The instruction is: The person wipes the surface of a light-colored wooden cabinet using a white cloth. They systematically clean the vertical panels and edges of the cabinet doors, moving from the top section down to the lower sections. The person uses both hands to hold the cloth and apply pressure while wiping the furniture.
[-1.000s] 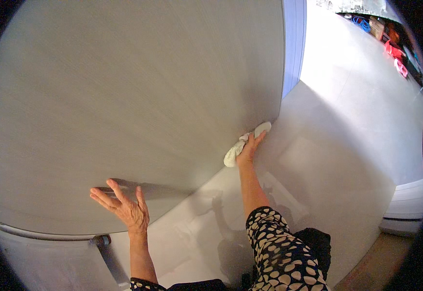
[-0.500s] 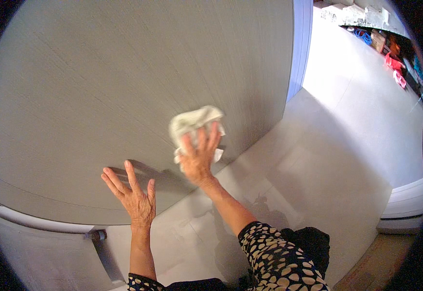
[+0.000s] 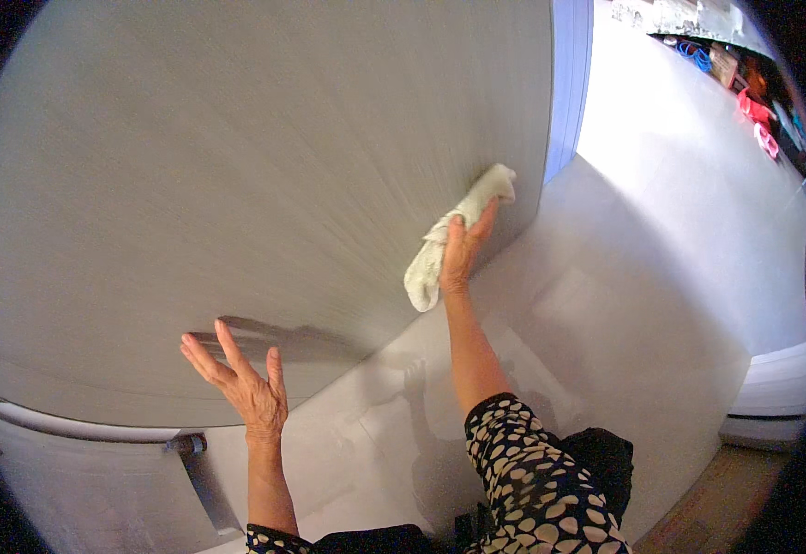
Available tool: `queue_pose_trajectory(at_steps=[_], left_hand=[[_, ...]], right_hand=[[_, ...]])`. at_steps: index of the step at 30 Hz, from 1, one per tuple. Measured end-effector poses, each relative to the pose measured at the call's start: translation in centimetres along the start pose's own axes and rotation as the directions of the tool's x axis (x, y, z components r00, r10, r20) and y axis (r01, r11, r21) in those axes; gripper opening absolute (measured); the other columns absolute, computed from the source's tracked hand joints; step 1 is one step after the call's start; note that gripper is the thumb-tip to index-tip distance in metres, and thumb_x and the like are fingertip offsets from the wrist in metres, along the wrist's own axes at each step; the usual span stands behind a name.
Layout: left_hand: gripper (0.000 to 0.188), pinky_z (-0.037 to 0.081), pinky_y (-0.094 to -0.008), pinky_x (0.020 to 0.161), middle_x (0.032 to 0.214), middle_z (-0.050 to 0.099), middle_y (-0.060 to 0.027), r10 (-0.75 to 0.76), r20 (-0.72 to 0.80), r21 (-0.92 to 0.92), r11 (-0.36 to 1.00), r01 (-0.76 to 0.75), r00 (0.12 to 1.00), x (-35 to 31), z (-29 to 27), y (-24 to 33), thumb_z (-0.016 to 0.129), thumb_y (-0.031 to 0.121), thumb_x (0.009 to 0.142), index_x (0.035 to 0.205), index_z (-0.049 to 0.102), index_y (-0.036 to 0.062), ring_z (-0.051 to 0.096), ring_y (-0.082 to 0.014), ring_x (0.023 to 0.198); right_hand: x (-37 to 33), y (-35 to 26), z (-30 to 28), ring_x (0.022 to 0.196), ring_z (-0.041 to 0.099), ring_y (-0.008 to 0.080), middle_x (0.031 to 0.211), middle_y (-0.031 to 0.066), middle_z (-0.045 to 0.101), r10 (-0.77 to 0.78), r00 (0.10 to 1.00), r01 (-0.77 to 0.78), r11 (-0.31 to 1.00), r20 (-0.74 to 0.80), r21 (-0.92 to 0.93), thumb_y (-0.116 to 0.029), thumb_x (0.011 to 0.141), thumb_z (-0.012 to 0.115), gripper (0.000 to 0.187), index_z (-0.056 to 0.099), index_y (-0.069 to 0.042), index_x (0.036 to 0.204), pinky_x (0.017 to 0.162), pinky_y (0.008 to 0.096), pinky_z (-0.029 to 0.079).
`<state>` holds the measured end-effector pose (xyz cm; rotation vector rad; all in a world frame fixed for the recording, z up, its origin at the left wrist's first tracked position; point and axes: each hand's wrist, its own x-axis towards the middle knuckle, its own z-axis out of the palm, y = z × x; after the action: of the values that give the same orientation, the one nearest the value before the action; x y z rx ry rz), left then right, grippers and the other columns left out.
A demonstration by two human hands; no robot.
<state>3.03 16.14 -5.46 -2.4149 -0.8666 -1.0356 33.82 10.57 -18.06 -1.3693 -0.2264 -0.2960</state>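
Note:
A wide grey door panel [image 3: 264, 166] with fine streaks in its surface fills the left and middle of the head view. Near its right edge, my right hand [image 3: 466, 247] presses a crumpled whitish cloth [image 3: 435, 249] against it, fingers along the cloth and partly hidden by it. My left hand [image 3: 248, 388] is at the panel's lower left, fingers spread, holding nothing. Its fingertips are by the panel and cast a shadow there; whether they touch it I cannot tell.
Pale floor tiles [image 3: 606, 305] run along the panel's foot to the right. A bluish frame strip [image 3: 565, 83] borders its right edge. At the far upper right lie a coil of blue cord [image 3: 695, 57] and red items [image 3: 754, 108]. A dark door stop [image 3: 187, 443] is at lower left.
My right hand has slid the cloth right and up along the panel toward its right edge, and the cloth has turned edge-on. My left hand has shifted slightly left and down.

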Motion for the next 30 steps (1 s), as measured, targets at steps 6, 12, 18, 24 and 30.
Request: queue_pose_trajectory(at_steps=[6,12,18,24,30], left_hand=[[0.074,0.009,-0.0541,0.108,0.147,-0.004,-0.0213,-0.017,0.016,0.040,0.999,0.016,1.000,0.3,-0.3,0.7,0.046,0.052,0.088,0.143,0.019,0.0108,-0.001,-0.0409,0.136],[0.072,0.014,-0.0573,0.106,0.147,-0.005,-0.0190,-0.004,0.071,0.043,0.999,0.001,0.997,0.5,-0.3,2.3,0.044,0.054,0.088,0.143,0.020,0.0151,-0.003,-0.0430,0.135],[0.072,0.015,-0.0560,0.107,0.146,-0.005,-0.0192,-0.040,0.127,-0.096,0.994,0.053,0.991,0.4,1.0,4.7,0.049,0.048,0.088,0.143,0.018,0.0124,0.000,-0.0411,0.135],[0.075,0.016,-0.0525,0.107,0.145,-0.007,-0.0214,-0.162,0.135,-0.177,0.967,0.184,0.978,-2.8,1.9,3.8,0.054,0.042,0.087,0.143,0.015,0.0094,0.001,-0.0386,0.135],[0.077,0.017,-0.0506,0.107,0.146,-0.004,-0.0206,-0.208,0.098,-0.246,0.943,0.226,0.973,-5.0,2.9,2.8,0.055,0.041,0.087,0.143,0.015,0.0090,0.007,-0.0371,0.135]], right_hand=[[-2.0,6.1,-1.3,0.135,0.015,0.0308,0.149,0.0128,0.006,0.452,0.892,-0.391,0.798,-0.026,0.458,-0.027,0.088,0.045,0.072,0.002,-0.018,0.145,0.110,0.0428,0.015],[-7.3,8.4,-1.2,0.135,0.018,0.0291,0.150,0.0057,0.006,0.794,0.598,-0.660,0.411,0.107,0.629,-0.040,0.087,0.048,0.074,-0.001,-0.036,0.143,0.107,0.0483,0.023],[-13.1,10.3,0.3,0.134,0.021,0.0288,0.150,0.0031,0.006,0.901,0.378,-0.753,0.164,0.214,0.637,-0.046,0.088,0.046,0.073,-0.004,-0.039,0.141,0.105,0.0522,0.026],[-9.4,6.8,1.0,0.134,0.021,0.0290,0.150,0.0044,0.005,0.932,0.238,-0.827,0.047,0.273,0.560,-0.039,0.092,0.039,0.069,-0.010,-0.038,0.140,0.105,0.0518,0.027],[-3.9,0.1,0.7,0.135,0.015,0.0327,0.149,0.0173,0.009,0.487,0.873,-0.438,0.807,-0.026,0.397,-0.017,0.083,0.048,0.075,0.005,-0.008,0.144,0.110,0.0400,0.013]])
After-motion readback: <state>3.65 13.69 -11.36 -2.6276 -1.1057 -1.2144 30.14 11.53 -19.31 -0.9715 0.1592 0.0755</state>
